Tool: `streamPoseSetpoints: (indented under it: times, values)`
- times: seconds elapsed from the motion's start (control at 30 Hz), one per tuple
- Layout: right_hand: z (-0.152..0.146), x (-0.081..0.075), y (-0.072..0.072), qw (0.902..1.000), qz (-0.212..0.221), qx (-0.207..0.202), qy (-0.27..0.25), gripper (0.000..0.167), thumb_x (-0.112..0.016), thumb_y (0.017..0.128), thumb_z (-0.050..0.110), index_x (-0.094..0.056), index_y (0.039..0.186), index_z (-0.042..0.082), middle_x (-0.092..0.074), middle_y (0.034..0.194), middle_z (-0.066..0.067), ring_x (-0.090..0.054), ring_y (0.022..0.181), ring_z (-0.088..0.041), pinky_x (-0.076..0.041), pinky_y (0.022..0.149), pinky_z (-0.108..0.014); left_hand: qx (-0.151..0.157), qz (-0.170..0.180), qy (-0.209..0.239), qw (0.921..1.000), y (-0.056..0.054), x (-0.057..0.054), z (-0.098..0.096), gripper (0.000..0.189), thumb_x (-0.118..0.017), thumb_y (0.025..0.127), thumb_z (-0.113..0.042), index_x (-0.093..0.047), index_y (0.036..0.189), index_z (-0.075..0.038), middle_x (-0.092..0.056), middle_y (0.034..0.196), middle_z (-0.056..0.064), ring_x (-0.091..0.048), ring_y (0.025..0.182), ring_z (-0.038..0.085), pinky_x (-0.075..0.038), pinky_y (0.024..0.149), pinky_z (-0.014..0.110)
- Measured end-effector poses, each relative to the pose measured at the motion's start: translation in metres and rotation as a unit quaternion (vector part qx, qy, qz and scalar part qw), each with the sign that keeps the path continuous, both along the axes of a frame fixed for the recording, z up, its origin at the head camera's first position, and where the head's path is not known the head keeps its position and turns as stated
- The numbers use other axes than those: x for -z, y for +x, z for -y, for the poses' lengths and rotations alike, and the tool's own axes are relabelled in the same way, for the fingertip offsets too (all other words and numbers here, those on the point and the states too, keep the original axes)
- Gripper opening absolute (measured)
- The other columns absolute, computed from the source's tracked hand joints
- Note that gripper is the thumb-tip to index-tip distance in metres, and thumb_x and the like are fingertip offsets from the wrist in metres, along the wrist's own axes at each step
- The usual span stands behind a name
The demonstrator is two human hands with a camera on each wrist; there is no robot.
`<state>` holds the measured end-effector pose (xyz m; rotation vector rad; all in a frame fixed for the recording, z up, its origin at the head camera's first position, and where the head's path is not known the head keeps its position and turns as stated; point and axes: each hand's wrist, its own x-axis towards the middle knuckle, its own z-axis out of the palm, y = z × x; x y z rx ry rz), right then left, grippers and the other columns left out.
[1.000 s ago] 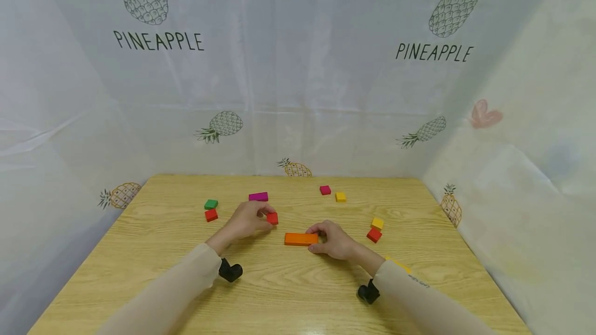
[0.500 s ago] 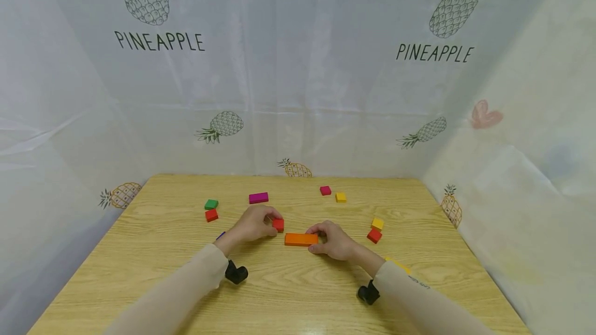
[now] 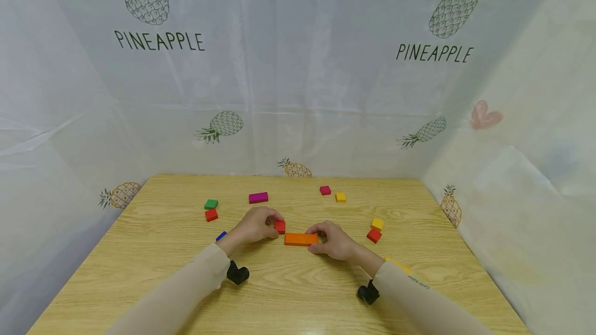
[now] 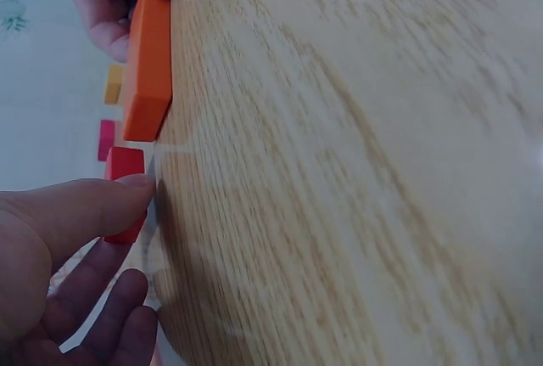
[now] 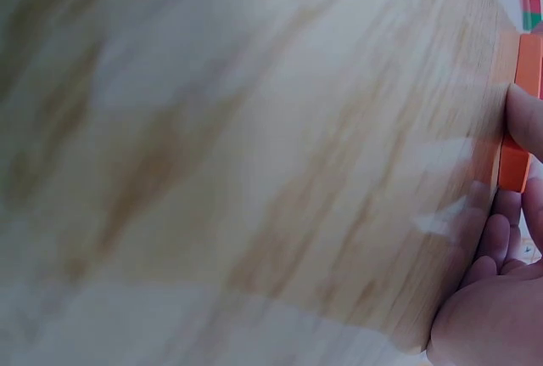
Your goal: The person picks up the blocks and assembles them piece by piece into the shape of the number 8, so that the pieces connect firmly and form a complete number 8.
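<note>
My left hand [image 3: 255, 225] pinches a small red block [image 3: 280, 227] between thumb and fingers, low over the table and just left of a long orange block [image 3: 298, 240]. In the left wrist view the thumb presses the near side of the red block [image 4: 126, 162], close to the end of the orange block [image 4: 150, 69]. My right hand [image 3: 336, 242] grips the right end of the orange block, which lies flat on the wood. The right wrist view shows its thumb against the side of the orange block [image 5: 529, 64].
Behind lie a purple block [image 3: 258, 198], a crimson block [image 3: 325, 190] and a yellow block [image 3: 341, 197]. Green [image 3: 211, 204] and red [image 3: 211, 215] blocks sit left, a blue block [image 3: 221, 235] by the left wrist. On the right are yellow [image 3: 377, 224] and red [image 3: 374, 235] blocks.
My left hand has moved right and toward me with the red block, bringing it near the orange block's left end. The blue block has come into sight. My right hand has stayed in place.
</note>
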<state>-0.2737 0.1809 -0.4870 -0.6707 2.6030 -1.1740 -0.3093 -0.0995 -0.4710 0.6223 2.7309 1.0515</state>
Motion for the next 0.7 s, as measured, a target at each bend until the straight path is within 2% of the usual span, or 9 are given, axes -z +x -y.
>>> streamPoseSetpoints:
  times: [0.17, 0.47, 0.7]
  values:
    - [-0.0003, 0.0006, -0.0001, 1.0000, -0.003, 0.001, -0.001, 0.025, -0.082, 0.095, 0.014, -0.074, 0.118, 0.008, -0.062, 0.110, -0.006, -0.049, 0.098, -0.020, -0.040, 0.089, -0.034, 0.005, -0.005, -0.001, 1.0000, 0.0000, 0.0015, 0.0001, 0.031, -0.087, 0.087, -0.007, -0.079, 0.116, -0.015, -0.074, 0.109, -0.002, -0.063, 0.099, 0.017, -0.054, 0.095, 0.046]
    - [0.0004, -0.0004, 0.0002, 1.0000, 0.006, 0.004, -0.002, 0.025, -0.082, 0.095, 0.015, -0.074, 0.118, 0.008, -0.062, 0.112, -0.006, -0.050, 0.100, -0.020, -0.041, 0.091, -0.037, 0.004, 0.005, 0.002, 1.0000, 0.0007, 0.0040, 0.0023, 0.032, -0.086, 0.088, -0.007, -0.079, 0.118, -0.014, -0.076, 0.119, 0.002, -0.067, 0.114, 0.025, -0.052, 0.105, 0.050]
    - [0.0003, 0.0000, 0.0001, 1.0000, 0.004, 0.006, 0.000, 0.024, -0.082, 0.095, 0.014, -0.075, 0.117, 0.009, -0.062, 0.111, -0.005, -0.049, 0.099, -0.020, -0.041, 0.090, -0.036, 0.009, 0.008, 0.010, 0.9999, 0.0001, 0.0050, 0.0018, 0.032, -0.086, 0.088, -0.006, -0.079, 0.118, -0.014, -0.075, 0.119, 0.002, -0.067, 0.114, 0.025, -0.053, 0.104, 0.050]
